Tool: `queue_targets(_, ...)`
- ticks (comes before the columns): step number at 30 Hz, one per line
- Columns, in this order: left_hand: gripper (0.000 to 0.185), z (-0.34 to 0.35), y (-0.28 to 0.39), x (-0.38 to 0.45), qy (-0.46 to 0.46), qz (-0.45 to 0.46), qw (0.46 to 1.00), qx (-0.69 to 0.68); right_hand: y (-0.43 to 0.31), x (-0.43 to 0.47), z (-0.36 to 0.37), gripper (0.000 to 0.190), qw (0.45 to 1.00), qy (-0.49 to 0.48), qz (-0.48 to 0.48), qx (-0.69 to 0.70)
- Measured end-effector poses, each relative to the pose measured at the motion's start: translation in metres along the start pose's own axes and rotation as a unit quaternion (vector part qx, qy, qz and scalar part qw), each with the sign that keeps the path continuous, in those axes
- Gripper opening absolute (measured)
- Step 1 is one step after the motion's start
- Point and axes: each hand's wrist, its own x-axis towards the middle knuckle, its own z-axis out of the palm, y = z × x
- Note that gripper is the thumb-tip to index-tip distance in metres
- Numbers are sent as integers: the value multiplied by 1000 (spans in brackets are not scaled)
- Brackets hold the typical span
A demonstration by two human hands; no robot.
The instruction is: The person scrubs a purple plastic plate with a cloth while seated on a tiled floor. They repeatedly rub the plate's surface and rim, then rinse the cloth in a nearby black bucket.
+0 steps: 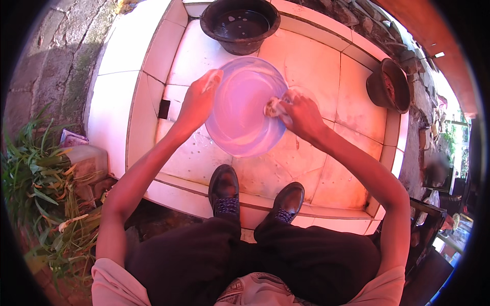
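Note:
A round, see-through purple plastic lid or shallow dish (245, 103) hangs over the tiled basin, with whitish swirls like suds across it. My left hand (204, 91) grips its left rim, and a pale foamy patch shows near the thumb. At the right rim my right hand (304, 114) is closed around a crumpled, whitish, brown-spotted cloth or sponge (273, 107), pressed against the dish. The fingers beneath the rim are hidden.
A dark basin of water (241, 25) stands at the far edge. A smaller dark bucket (388, 86) with reddish contents sits on the right ledge. Black shoes (225, 191) rest at the near tiled rim (176, 193). Leafy plants (42, 183) grow at left.

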Motion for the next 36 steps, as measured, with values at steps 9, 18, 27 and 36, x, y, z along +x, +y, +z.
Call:
queue_targets(9,48,22,-2,-6,-77,-104,985,-113,-85,26,-3,23,979,71,-145,124)
queue_targets(18,48,-7,-2,4,-20,-86,995,-41,-21,-4,-2,24,999,-22,26,19)
queue_targets(27,50,25,15,0,-98,-93,981,-138,-59,41,-24,22,986,101,-77,105)
queue_targets(36,56,-2,-4,12,0,-136,985,-106,-45,2,-27,28,992,-55,-15,112)
